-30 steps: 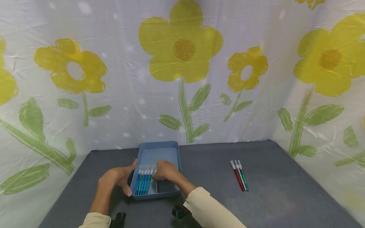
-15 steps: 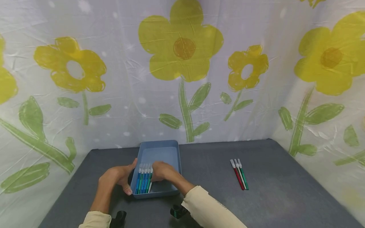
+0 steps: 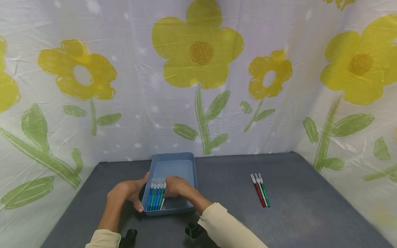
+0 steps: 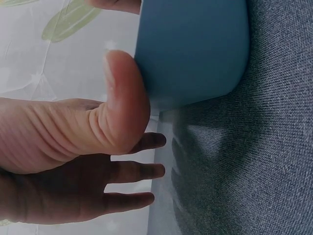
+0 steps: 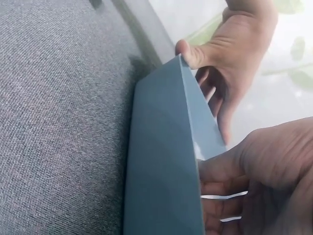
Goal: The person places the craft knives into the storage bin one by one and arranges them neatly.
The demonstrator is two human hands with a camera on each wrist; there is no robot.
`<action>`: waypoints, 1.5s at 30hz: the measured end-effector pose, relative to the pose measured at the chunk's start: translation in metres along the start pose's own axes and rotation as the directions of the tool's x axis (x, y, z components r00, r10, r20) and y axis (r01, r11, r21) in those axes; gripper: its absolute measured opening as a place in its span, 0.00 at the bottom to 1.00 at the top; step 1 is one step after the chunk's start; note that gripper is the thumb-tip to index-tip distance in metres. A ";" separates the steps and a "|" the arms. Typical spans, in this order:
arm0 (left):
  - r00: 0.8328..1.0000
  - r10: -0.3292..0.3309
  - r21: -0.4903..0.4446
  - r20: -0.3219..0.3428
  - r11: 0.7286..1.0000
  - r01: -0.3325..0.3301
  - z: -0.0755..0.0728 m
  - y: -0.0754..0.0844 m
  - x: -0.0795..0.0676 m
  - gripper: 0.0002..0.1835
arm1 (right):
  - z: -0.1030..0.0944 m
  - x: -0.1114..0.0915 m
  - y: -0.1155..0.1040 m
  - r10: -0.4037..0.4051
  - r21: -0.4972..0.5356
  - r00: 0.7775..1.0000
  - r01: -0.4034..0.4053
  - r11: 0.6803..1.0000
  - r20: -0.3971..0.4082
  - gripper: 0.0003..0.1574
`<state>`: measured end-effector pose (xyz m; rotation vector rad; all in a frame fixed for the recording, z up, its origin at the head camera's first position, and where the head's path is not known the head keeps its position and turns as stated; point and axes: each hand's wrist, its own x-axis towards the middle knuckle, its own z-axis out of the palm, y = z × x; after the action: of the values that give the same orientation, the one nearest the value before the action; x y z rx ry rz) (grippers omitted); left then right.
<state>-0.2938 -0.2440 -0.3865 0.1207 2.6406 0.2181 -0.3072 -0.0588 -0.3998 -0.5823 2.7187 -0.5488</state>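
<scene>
A shallow blue tray [image 3: 173, 165] lies on the table, with a row of blue and green marker pens [image 3: 156, 196] with whitish caps along its left side. My left hand [image 3: 125, 193] is at the tray's left wall. Its thumb [image 4: 126, 103] presses near the front corner, while several fingers stretch out straight. Inside the tray, my right hand [image 3: 176, 186] has curled fingers at the right end of the row. It pinches a white marker pen [image 3: 162, 204], whose lower end shows beneath the hand; the rest is hidden.
To the right on the dark grey table [image 3: 223, 193] lie a red marker pen [image 3: 260, 194], a white one [image 3: 263, 193] and a green one [image 3: 265, 194], side by side. A flowered curtain [image 3: 136, 103] stands behind and at both sides.
My right hand has shifted slightly left inside the tray, bringing the white marker pen from a small gap to right beside the row. The left hand and the tray have stayed put.
</scene>
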 end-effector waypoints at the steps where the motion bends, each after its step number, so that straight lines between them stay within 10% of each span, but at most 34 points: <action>1: 1.000 0.000 0.000 0.000 1.000 0.000 0.000 0.000 0.000 0.78 | -0.001 0.000 0.001 -0.009 0.000 1.000 0.009 1.000 0.000 0.12; 8: 1.000 -0.004 -0.008 0.009 1.000 0.005 -0.002 -0.001 -0.002 0.78 | -0.002 0.012 0.022 -0.083 -0.031 0.997 0.083 0.996 -0.006 0.27; 23: 1.000 0.002 -0.031 0.019 1.000 -0.001 -0.001 -0.001 0.001 0.77 | -0.057 -0.031 0.055 -0.111 0.202 0.987 0.132 0.970 -0.116 0.14; 29: 1.000 -0.004 -0.033 0.003 0.999 0.004 0.002 -0.002 0.002 0.77 | -0.072 -0.041 0.085 -0.051 0.164 0.982 0.082 0.983 -0.184 0.27; 34: 1.000 -0.014 -0.027 0.013 1.000 0.015 0.000 -0.001 0.001 0.77 | -0.084 -0.052 0.118 0.038 0.167 0.982 -0.007 0.986 -0.183 0.14; 45: 1.000 -0.019 -0.023 0.008 1.000 0.019 0.000 -0.001 0.001 0.77 | -0.095 -0.088 0.190 0.137 0.129 0.974 -0.114 0.985 -0.178 0.19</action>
<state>-0.2944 -0.2449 -0.3873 0.0891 2.6297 0.2409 -0.3276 0.1686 -0.3783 -0.3408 2.8476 -0.7599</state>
